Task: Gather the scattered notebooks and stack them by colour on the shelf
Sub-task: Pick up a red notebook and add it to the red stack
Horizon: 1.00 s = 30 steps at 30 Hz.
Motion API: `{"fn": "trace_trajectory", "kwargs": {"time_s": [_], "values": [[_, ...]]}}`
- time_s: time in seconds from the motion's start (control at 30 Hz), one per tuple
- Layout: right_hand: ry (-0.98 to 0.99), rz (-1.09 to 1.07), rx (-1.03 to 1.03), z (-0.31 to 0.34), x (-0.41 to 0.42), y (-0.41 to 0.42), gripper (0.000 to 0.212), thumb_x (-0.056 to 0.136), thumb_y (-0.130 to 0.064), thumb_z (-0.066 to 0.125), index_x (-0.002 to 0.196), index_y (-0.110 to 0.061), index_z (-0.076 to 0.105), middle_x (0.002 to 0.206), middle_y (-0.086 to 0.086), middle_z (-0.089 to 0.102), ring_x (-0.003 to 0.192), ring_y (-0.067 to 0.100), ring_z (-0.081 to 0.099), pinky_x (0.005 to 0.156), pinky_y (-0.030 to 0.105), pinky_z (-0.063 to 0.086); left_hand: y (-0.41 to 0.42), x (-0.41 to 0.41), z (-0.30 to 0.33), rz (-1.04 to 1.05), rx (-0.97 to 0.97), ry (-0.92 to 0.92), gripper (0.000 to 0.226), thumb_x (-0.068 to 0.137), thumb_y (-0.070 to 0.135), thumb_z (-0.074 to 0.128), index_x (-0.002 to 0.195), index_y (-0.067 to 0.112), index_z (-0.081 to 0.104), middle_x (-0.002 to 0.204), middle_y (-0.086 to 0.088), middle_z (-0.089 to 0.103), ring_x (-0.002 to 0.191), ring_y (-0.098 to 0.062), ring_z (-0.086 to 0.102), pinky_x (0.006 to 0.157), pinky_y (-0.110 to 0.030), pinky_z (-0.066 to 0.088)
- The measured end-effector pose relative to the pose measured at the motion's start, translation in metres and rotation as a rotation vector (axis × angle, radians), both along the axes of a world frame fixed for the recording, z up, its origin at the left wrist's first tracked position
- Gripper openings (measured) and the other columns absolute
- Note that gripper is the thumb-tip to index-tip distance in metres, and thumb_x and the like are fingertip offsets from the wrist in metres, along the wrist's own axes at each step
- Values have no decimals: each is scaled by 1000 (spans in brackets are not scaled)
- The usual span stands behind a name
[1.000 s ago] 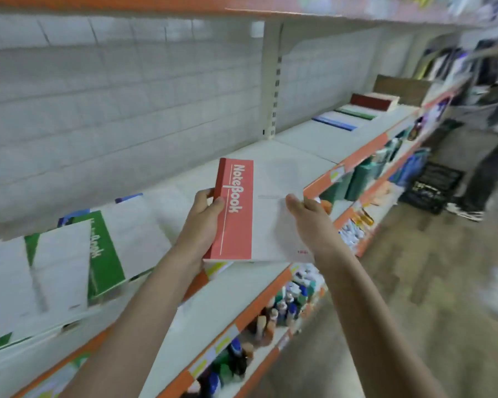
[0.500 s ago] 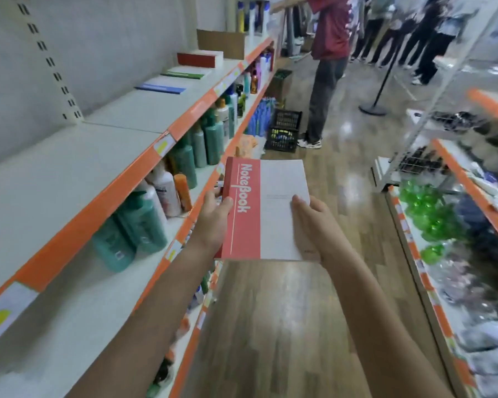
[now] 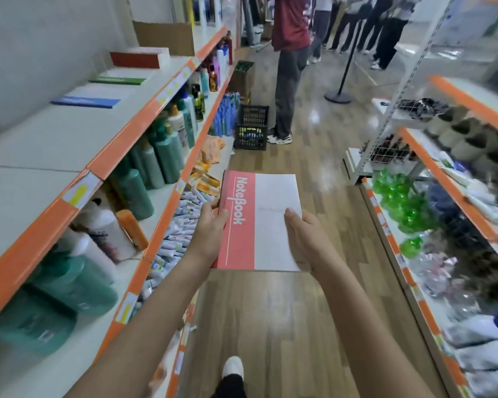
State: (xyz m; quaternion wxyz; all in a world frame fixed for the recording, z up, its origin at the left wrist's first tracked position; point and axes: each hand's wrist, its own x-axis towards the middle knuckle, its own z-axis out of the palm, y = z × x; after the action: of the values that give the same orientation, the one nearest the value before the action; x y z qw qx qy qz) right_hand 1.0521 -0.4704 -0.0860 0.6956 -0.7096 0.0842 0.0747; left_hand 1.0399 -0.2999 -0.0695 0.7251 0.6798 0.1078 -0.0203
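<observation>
Head view: red-and-white paper notebook (image 3: 260, 222) held flat over the wooden aisle floor (image 3: 270, 326), between both hands. Left hand (image 3: 210, 229) gripping the red spine edge, thumb on the cover. Right hand (image 3: 305, 239) clasping the white right edge, thumb on top, fingers beneath. Up and left of the left hand, along the white top shelf with orange edge (image 3: 69, 136): flat blue notebook (image 3: 85, 101), then green notebook (image 3: 117, 80), then thick red notebook stack (image 3: 138, 58), well apart from the held one.
</observation>
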Motion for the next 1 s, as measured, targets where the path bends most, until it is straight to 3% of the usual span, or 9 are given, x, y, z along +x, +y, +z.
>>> {"fn": "trace_trajectory", "kwargs": {"time_s": [0.2,0.5,0.8,0.9,1.0], "values": [[-18,-21,7,9,100,11,28,102,-27,40,114,-10,59,102,2,70,93,19,68,81,34,52,11,105,5,-3,-6,-38,19,100,16,41,119,15,43,83,-2,62,53,-4,64,47,-17,50],[-34,-26,31,7,220,-5,28,102,-26,38,109,-12,61,97,-2,73,91,17,70,83,38,54,-1,234,1,-41,-12,-35,19,99,22,46,117,16,45,83,-2,64,53,-3,65,44,-17,47],[-58,5,20,18,382,-44,29,102,-23,37,113,-8,60,107,6,71,98,23,68,92,44,51,-39,394,2,-13,17,-85,18,99,23,45,116,16,44,90,-5,64,58,-4,66,47,-19,49],[-67,37,-12,29,439,-61,31,102,-24,37,117,-6,58,111,8,69,100,24,67,93,44,51,-56,446,10,-1,12,-117,22,100,24,45,120,15,44,90,2,65,61,-2,66,49,-18,49],[-96,83,-18,38,488,-72,31,103,-23,35,118,-7,58,111,7,69,99,22,68,90,40,52,-68,491,16,11,9,-177,24,100,22,44,123,14,43,82,23,67,69,3,65,58,-19,51]]}}
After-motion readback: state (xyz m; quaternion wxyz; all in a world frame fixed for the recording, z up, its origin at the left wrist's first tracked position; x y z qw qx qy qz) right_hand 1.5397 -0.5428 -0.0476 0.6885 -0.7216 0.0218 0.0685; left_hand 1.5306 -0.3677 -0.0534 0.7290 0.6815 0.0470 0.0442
